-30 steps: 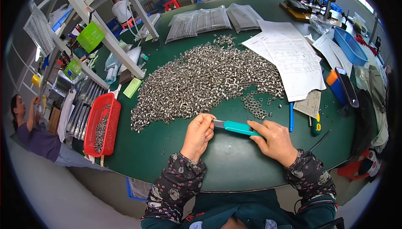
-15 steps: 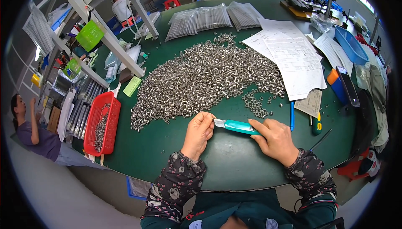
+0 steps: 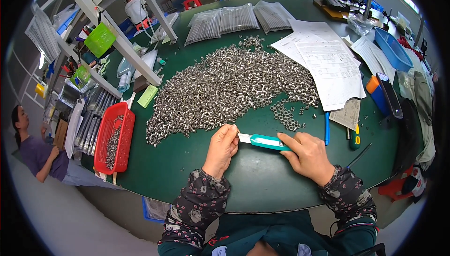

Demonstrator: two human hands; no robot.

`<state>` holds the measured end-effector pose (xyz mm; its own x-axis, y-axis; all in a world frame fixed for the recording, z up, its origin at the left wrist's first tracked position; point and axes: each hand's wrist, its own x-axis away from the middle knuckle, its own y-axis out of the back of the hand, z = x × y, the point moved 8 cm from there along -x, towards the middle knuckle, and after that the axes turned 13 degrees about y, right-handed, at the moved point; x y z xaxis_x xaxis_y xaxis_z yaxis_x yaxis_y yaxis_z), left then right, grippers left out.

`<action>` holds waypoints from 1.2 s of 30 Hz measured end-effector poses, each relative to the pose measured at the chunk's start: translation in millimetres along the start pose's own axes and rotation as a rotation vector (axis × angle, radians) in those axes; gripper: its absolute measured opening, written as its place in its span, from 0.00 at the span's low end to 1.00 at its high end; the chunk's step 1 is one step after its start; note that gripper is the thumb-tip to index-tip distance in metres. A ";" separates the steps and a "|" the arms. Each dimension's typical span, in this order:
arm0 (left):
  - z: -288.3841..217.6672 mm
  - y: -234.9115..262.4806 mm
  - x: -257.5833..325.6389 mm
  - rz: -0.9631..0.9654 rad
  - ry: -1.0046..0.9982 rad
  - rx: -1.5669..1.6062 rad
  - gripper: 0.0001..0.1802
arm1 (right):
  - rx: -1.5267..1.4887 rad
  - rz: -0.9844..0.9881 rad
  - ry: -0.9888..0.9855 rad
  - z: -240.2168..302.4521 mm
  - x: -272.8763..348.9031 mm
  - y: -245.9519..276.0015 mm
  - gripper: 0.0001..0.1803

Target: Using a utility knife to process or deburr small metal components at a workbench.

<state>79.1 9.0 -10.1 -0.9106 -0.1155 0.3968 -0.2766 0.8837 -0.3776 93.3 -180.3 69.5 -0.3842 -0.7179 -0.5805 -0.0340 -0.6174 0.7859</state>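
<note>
My right hand point(image 3: 307, 155) is wrapped round the teal handle of a utility knife point(image 3: 268, 141). The knife's blade points left, its tip right at the fingertips of my left hand point(image 3: 222, 147). Thumb and index finger of that hand are pinched together on something small, most likely one of the metal rings, though it is nearly all hidden. Beyond both hands spreads a large heap of small shiny metal rings point(image 3: 225, 87). A flat patch of single rings point(image 3: 285, 115) lies at its near right side.
A red basket point(image 3: 129, 146) with some metal pieces stands at left, beside a shelf frame point(image 3: 117, 36). Paper sheets point(image 3: 328, 64), a blue pen point(image 3: 327, 129) and a screwdriver point(image 3: 356, 139) lie at right. Bagged rods point(image 3: 234, 19) lie behind the heap. A person point(image 3: 40, 148) stands at left.
My hands and the knife stay almost in place, with only a tiny shift of the blade. The person at left has lowered an arm.
</note>
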 end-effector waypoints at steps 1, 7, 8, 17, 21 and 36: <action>-0.5 -0.1 0.5 -0.001 0.000 0.000 0.11 | 0.001 0.003 0.002 0.3 -0.2 -0.1 0.21; -0.7 2.3 -1.0 -0.013 0.019 -0.012 0.12 | -0.008 -0.001 0.010 0.9 -0.5 0.4 0.21; -0.9 1.6 -1.0 -0.004 0.025 -0.017 0.12 | -0.009 -0.001 0.010 0.7 -0.5 0.5 0.21; -2.4 2.3 1.7 0.024 0.086 -0.071 0.14 | -0.032 0.008 0.020 1.1 -0.9 1.5 0.20; 0.2 2.0 2.5 0.041 0.162 -0.069 0.15 | -0.053 0.003 0.041 2.5 -1.1 1.6 0.21; 9.0 -2.2 9.3 0.140 0.357 -0.145 0.17 | 0.138 0.011 0.190 10.9 -7.2 13.5 0.24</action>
<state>68.5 1.9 -13.1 -0.7656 0.1526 0.6249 -0.0880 0.9375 -0.3367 85.5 -180.0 86.6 -0.2054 -0.7798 -0.5914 -0.1618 -0.5690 0.8063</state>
